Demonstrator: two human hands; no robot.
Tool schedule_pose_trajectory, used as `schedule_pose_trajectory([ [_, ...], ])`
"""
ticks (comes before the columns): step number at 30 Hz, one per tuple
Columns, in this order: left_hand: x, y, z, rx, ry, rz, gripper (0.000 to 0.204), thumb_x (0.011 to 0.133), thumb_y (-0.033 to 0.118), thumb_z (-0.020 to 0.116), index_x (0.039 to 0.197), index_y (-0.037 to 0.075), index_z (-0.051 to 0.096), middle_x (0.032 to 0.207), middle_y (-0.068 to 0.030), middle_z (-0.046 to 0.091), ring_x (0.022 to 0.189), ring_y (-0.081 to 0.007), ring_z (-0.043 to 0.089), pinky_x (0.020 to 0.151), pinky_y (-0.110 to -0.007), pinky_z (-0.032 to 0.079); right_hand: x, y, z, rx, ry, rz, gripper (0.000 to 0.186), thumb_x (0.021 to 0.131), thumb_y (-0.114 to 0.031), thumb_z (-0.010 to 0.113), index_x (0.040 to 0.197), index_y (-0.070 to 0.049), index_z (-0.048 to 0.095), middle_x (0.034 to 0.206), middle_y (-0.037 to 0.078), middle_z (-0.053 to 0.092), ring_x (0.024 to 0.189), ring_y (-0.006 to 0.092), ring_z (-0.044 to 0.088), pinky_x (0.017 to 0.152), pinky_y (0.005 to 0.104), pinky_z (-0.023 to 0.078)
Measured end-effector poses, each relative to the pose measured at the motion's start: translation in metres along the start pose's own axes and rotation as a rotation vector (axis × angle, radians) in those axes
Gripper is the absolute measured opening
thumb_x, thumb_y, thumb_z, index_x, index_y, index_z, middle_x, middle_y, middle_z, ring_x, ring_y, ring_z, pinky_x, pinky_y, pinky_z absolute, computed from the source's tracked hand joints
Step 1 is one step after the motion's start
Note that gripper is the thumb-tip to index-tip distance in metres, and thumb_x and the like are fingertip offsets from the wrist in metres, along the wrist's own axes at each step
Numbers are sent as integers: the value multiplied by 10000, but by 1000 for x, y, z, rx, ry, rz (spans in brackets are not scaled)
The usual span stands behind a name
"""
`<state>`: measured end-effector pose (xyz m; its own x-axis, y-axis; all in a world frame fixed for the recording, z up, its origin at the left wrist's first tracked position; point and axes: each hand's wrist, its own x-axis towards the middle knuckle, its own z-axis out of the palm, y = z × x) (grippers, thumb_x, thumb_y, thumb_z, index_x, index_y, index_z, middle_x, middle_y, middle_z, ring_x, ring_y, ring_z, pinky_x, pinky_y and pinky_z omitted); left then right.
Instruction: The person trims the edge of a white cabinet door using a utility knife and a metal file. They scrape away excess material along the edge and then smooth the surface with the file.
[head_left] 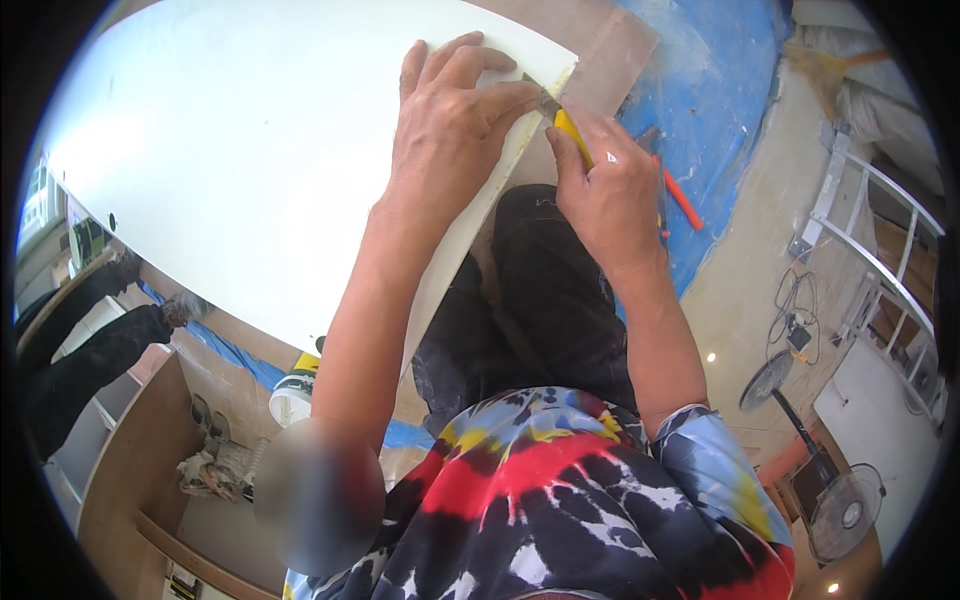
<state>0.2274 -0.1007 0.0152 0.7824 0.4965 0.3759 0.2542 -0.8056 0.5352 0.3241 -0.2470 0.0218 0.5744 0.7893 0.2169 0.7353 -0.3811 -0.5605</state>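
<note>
Left hand [450, 120] presses white board [250, 150]; right hand [605, 190] holds yellow knife [568, 128] at its edge.

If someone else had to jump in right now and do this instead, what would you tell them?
Left hand: pressed flat on the white board, fingers by its right edge near the far corner.
Right hand: gripping a yellow knife, blade tip at that board edge beside the left fingertips.
The board lies across the lap, over a blue sheet on the floor; a red tool lies there too.
Done: cannot tell how much edge is trimmed.
Left: probably the rest of that edge. Mind the fingers near the blade.
</note>
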Motion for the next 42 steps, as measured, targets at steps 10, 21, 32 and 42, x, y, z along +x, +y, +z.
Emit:
schedule_pose_trajectory([
  [10, -1, -2, 1, -32, -13, 36, 132, 844, 116, 732, 915, 179, 823, 1080, -85, 704, 1245, -311, 578, 1168, -536, 308, -4, 4, 2, 45, 19, -9, 268, 880, -100, 718, 1127, 0, 684, 865, 193, 683, 772, 398, 673, 659, 446, 540],
  [21, -10, 0, 3, -15, 3, 28, 164, 803, 87, 726, 926, 151, 813, 1068, -99, 698, 1238, -319, 580, 1149, -533, 338, 0, 6, 1, 41, 18, -26, 247, 877, -113, 725, 1099, -6, 704, 874, 191, 691, 773, 397, 675, 663, 447, 544],
  [32, 10, -2, 5, -5, 14, 43, 134, 819, 107, 758, 932, 133, 824, 1102, -103, 701, 1251, -324, 573, 1128, -493, 368, 15, 14, -3, 24, 19, -48, 253, 882, -122, 726, 1106, -6, 702, 863, 194, 689, 768, 391, 673, 661, 448, 538],
  [42, 10, -4, 11, -13, 61, 68, 98, 829, 123, 741, 886, 153, 814, 1057, -91, 704, 1189, -329, 596, 1124, -521, 345, 17, 17, -4, 61, 11, -38, 258, 879, -129, 728, 1107, -10, 707, 894, 205, 700, 785, 398, 681, 684, 442, 549],
])
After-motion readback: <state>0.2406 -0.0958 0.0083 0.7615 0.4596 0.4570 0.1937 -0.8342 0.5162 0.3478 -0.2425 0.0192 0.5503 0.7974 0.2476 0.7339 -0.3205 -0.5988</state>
